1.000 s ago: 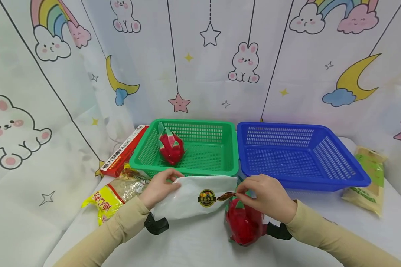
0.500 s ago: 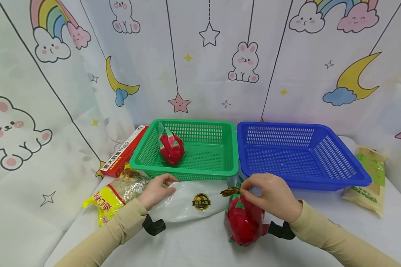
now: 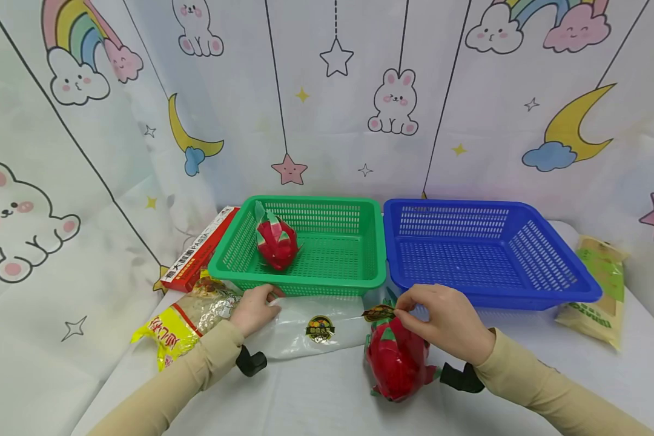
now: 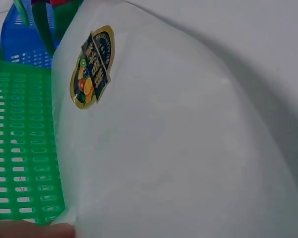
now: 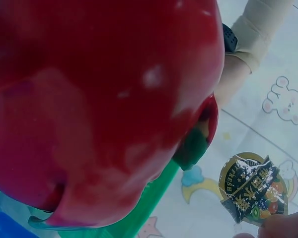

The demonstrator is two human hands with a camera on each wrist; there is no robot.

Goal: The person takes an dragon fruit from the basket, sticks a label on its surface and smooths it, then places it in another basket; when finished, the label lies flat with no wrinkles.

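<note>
In the head view my left hand (image 3: 252,312) pinches the left end of a glossy white sticker sheet (image 3: 291,342). A round-badge fruit sticker (image 3: 320,329) is on that sheet; the left wrist view shows this sticker (image 4: 93,69) up close. Between thumb and finger, my right hand (image 3: 444,321) pinches a loose fruit sticker (image 3: 378,313), apart from the sheet. It hovers by the leafy top of a red dragon fruit (image 3: 398,366) on the table. In the right wrist view, the pinched sticker (image 5: 253,188) shows its printed face beside the large dragon fruit (image 5: 114,114).
Behind the hands stand a green basket (image 3: 378,242) with another dragon fruit (image 3: 277,243) in it and a blue basket (image 3: 523,290). A red pasta box (image 3: 198,251) and a yellow food bag (image 3: 182,324) lie left. A green-and-beige packet (image 3: 599,290) lies right.
The sticker has come away from the sheet's right end with my right hand. My left hand and the sheet have moved slightly left and lower. The dragon fruits stay put.
</note>
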